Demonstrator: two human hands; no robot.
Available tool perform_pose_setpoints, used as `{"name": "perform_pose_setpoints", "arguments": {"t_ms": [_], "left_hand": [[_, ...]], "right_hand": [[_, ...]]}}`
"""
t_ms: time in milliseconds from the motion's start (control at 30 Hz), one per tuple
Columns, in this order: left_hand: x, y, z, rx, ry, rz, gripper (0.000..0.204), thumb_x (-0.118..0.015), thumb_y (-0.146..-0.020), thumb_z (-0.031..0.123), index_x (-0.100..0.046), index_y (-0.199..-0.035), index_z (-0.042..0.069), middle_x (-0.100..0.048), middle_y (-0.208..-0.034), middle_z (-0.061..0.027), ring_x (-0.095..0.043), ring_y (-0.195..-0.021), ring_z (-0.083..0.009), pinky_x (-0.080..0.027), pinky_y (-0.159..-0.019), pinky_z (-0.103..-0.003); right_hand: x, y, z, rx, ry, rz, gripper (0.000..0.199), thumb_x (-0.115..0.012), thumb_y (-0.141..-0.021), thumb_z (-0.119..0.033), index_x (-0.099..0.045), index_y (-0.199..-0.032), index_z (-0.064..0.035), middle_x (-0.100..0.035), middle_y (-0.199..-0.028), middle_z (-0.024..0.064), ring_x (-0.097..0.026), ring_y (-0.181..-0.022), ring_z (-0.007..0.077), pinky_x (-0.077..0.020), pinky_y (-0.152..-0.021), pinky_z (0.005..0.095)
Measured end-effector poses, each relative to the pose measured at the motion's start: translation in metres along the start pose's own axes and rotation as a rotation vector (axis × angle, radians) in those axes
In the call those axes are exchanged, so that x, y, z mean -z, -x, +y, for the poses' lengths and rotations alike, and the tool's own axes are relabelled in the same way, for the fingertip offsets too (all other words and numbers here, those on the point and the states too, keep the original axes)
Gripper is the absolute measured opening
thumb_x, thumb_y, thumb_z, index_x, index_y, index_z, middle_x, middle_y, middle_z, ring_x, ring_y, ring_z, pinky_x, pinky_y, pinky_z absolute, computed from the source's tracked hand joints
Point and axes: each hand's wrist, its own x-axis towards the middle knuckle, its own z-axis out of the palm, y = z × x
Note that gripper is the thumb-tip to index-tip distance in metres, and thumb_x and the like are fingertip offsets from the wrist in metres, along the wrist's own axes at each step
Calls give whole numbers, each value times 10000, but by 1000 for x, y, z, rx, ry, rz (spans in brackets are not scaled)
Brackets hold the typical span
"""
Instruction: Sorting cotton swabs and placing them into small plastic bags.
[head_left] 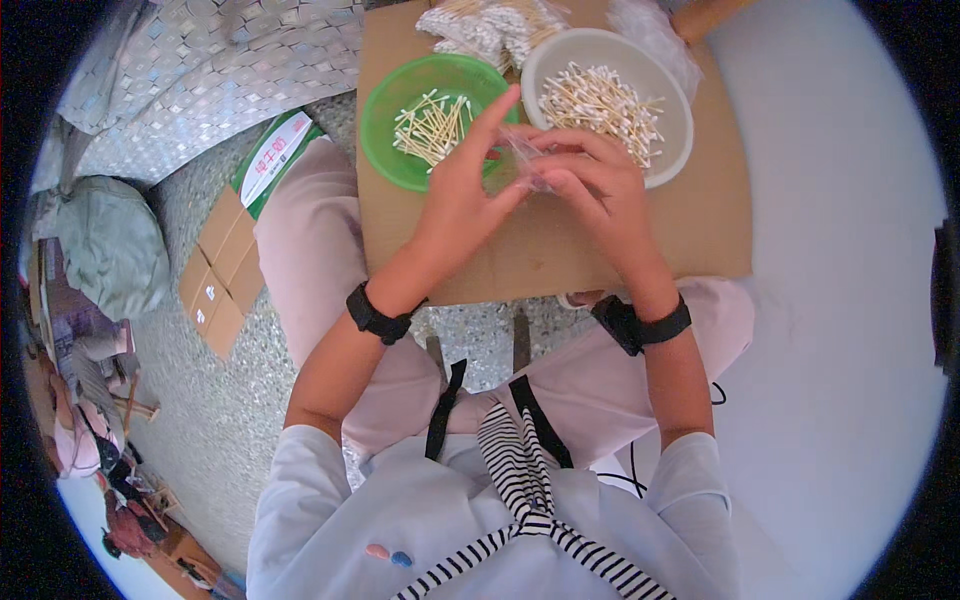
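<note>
A small clear plastic bag (527, 160) is stretched between my two hands, above the gap between two bowls. My left hand (468, 182) grips it from the left, its thumb tip against the plastic and one finger sticking up; its other fingers are partly hidden. On the other side my right hand (597, 178) pinches the bag with bent fingers. Behind my left hand is a green bowl (385, 150) with loose cotton swabs (432, 128) in it. A whitish bowl (683, 125) with a bigger heap of cotton swabs (600, 105) stands just beyond my right hand.
Both bowls stand on a brown cardboard top (640, 235) over my knees. Bagged cotton swabs (490, 28) lie at its far edge, beside crumpled clear plastic (655, 45). A white wall (840, 250) rises at right. Flattened cardboard (225, 270) lies on the floor at left.
</note>
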Motion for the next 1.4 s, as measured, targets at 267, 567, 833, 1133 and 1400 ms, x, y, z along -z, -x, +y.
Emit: {"name": "perform_pose_setpoints", "arguments": {"t_ms": [267, 567, 833, 1133, 1400], "left_hand": [[2, -2, -1, -197, -237, -105, 882, -780, -681, 190, -322, -1430, 106, -508, -1319, -118, -469, -1198, -324, -353, -1024, -422], [-1, -1, -2, -298, -305, -247, 815, -744, -673, 156, -374, -1399, 151, -446, -1332, -103, -386, -1264, -329, -313, -1044, -436], [0, 1, 3, -271, -451, -229, 690, -733, -712, 204, -459, -1345, 181, -476, -1285, -63, -426, -1200, -304, -337, -1014, -425], [1, -1, 2, -266, -411, -39, 514, -725, -753, 207, -568, -1238, 148, -530, -1209, -77, -402, -1196, -319, -323, -1033, -433], [2, -1, 2, -267, -342, -36, 439, -685, -786, 171, -580, -1209, 117, -548, -1149, -93, -419, -1158, -314, -348, -1002, -418]], "right_hand": [[26, 1, 24, -400, -191, 165, 288, -562, -894, -255, -675, -1119, -118, -632, -977, 85, -573, -973, 276, -437, -820, 393], [28, 11, 61, -311, 495, 66, 605, -715, -761, -375, -548, -1298, -152, -543, -1266, 172, -500, -1188, 328, -396, -979, 427], [28, 5, 54, -418, 400, -5, 442, -688, -783, -294, -612, -1192, -145, -628, -1132, 127, -574, -1069, 322, -408, -954, 417], [24, 5, 59, -301, 320, 334, 176, -664, -827, -181, -689, -947, -54, -640, -1052, 126, -609, -955, 301, -455, -882, 377], [27, -2, 42, -404, 314, 387, 158, -637, -863, -200, -671, -958, -80, -671, -896, 89, -629, -790, 239, -475, -747, 359]]}}
